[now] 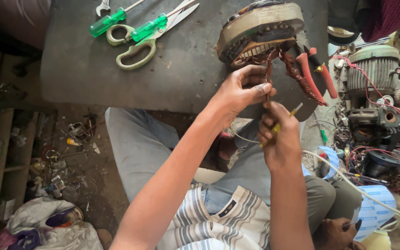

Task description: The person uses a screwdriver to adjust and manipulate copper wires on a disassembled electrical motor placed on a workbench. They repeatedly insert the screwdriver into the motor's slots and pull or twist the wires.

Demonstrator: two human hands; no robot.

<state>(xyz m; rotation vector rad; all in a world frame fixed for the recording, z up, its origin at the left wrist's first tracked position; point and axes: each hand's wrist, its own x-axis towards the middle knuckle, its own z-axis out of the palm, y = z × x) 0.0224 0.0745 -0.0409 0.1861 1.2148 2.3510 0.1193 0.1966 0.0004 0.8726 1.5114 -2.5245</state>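
A round motor stator [261, 28] with copper windings rests on edge at the near rim of a dark worktable [181, 74]. A twisted bundle of copper wire [297, 74] hangs from it. My left hand [241, 90] pinches a strand of that copper wire just below the stator. My right hand [281, 136] is right beneath it, closed on a thin yellow-handled tool [285, 118] and the wire's lower end.
Green-handled scissors [137, 48] and two green-handled screwdrivers [107, 22] lie at the table's far left. Red-handled pliers [318, 74] lie by the stator. Motors and red wiring [378, 78] crowd the right. Another person's hand [336, 234] holds paper at lower right. Debris covers the floor at left.
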